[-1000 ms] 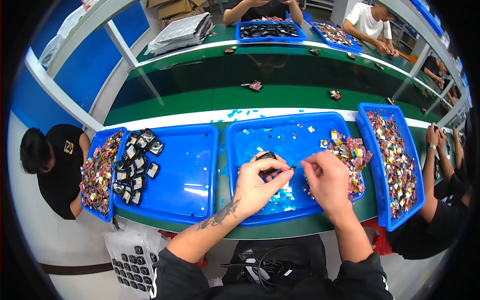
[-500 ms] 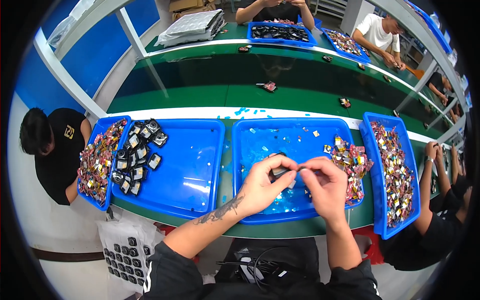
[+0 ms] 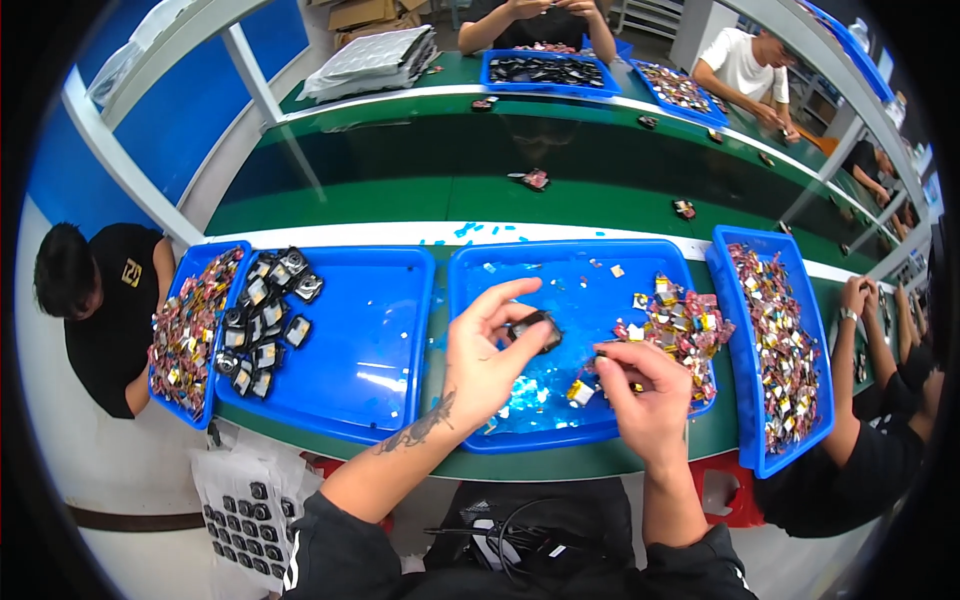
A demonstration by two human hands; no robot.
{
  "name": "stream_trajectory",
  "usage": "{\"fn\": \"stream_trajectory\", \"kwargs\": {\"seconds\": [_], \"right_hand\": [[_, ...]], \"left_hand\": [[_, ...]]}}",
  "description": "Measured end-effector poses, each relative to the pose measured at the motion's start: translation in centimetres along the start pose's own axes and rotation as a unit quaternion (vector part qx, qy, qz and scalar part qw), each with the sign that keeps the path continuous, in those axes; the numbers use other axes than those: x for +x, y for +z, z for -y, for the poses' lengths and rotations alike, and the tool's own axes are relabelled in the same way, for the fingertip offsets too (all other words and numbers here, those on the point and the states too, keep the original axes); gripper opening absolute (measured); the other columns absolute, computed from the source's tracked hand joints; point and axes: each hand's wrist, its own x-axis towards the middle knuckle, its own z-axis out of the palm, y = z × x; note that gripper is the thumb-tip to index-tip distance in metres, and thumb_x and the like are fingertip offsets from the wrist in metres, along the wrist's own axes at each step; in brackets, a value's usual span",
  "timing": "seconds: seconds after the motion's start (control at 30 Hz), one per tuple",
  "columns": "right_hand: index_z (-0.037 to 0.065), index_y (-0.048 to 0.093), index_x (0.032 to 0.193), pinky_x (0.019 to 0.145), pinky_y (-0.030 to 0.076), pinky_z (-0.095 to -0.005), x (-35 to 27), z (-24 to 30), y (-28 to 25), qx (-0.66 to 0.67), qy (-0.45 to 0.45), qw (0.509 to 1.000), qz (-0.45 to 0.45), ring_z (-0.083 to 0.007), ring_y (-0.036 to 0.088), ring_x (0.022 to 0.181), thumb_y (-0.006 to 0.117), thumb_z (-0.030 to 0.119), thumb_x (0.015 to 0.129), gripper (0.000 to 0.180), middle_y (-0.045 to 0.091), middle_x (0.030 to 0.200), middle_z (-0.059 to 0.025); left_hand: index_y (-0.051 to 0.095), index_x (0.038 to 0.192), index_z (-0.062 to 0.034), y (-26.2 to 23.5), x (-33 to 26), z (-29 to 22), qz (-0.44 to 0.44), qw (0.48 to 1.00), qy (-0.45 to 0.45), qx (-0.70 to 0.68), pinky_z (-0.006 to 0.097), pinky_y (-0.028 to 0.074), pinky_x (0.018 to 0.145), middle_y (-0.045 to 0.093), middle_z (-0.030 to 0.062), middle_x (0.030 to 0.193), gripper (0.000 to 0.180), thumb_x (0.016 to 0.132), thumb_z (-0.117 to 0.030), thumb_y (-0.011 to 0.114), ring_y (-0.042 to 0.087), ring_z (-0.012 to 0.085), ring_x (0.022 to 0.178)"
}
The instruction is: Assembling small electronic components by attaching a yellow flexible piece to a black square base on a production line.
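My left hand (image 3: 487, 350) is closed around a small black casing (image 3: 541, 331), thumb across its face, over the blue tray (image 3: 500, 436) in front of me. To its right, my right hand (image 3: 648, 392) pinches a tiny dark piece (image 3: 600, 354) between thumb and finger; its kind is too small to make out. Just below those fingertips a yellow-and-white part (image 3: 580, 392) shows, and I cannot tell whether the hand holds it or it lies in the tray. A heap of small red, white and yellow electronic parts (image 3: 690, 325) fills the tray's right side, partly behind my right hand.
Left of my tray, another blue tray (image 3: 350, 350) holds black camera-like units (image 3: 265, 305). Narrow bins of electronic parts stand at far left (image 3: 190, 335) and right (image 3: 775, 350). Beyond runs a green conveyor belt (image 3: 400, 180) with scattered pieces. Several people work around.
My hands have come apart. The left has turned and moved slightly left with the black casing, while the right stays low, and a yellow-and-white part now shows beneath its fingertips.
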Motion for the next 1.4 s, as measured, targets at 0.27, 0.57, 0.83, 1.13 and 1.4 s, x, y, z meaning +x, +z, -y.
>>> {"fn": "stream_trajectory", "kwargs": {"seconds": [0.27, 0.57, 0.83, 1.13, 1.4], "right_hand": [[-0.002, 0.07, 0.094, 0.062, 0.053, -0.0251, 0.1, 0.7, 0.9, 0.021, -0.001, 1.0, 0.0, -0.015, 0.066, 0.07, 0.068, -0.003, 0.081, 0.013, 0.067, 0.082, -0.0105], [0.001, 0.07, 0.091, 0.059, 0.05, -0.0317, 1.5, 1.8, 2.3, -0.146, -0.149, 0.977, -0.038, -0.0243, 0.065, 0.069, 0.07, -0.006, 0.076, 0.016, 0.065, 0.081, -0.0123], [-0.001, 0.068, 0.088, 0.056, 0.049, -0.0294, 1.5, 1.8, 2.7, -0.136, -0.135, 0.98, -0.053, -0.0213, 0.064, 0.064, 0.069, -0.006, 0.077, 0.012, 0.067, 0.08, -0.0117], [-0.001, 0.068, 0.083, 0.046, 0.035, -0.0238, 1.6, 2.6, 1.1, -0.084, -0.01, 0.996, -0.004, -0.0074, 0.043, 0.049, 0.072, -0.004, 0.077, 0.008, 0.064, 0.071, -0.0063], [0.0, 0.068, 0.085, 0.045, 0.034, -0.0254, 1.8, 3.0, 1.1, -0.109, -0.025, 0.994, 0.013, -0.0099, 0.042, 0.048, 0.072, -0.003, 0.076, 0.01, 0.063, 0.07, -0.0069]], "left_hand": [[0.052, 0.097, -0.0029, 0.6, 0.0, 0.7, -0.016, 0.997, -0.02, -0.077, 0.025, 0.056, 0.073, 0.064, 0.0085, 0.096, 0.019, 0.086, -0.001, 0.068, 0.065, 0.0126, 0.088], [0.057, 0.111, 0.0039, 1.1, -0.9, 1.0, 0.001, 0.997, -0.045, -0.07, 0.025, 0.055, 0.081, 0.066, 0.0137, 0.104, 0.026, 0.087, 0.003, 0.066, 0.066, 0.0141, 0.093], [0.058, 0.125, 0.0043, 1.0, -1.0, 1.2, 0.067, 0.992, -0.05, -0.09, 0.023, 0.052, 0.081, 0.066, 0.01, 0.109, 0.038, 0.088, -0.001, 0.065, 0.062, 0.0111, 0.096], [0.053, 0.129, 0.007, 1.0, -1.1, 0.9, 0.11, 0.985, -0.063, -0.121, 0.03, 0.052, 0.094, 0.062, 0.0163, 0.121, 0.039, 0.09, 0.005, 0.059, 0.062, 0.0191, 0.108], [0.052, 0.129, 0.0072, 0.9, -1.3, 1.2, 0.112, 0.989, -0.045, -0.089, 0.032, 0.051, 0.096, 0.061, 0.0172, 0.122, 0.038, 0.091, 0.005, 0.058, 0.061, 0.0202, 0.11]]}}
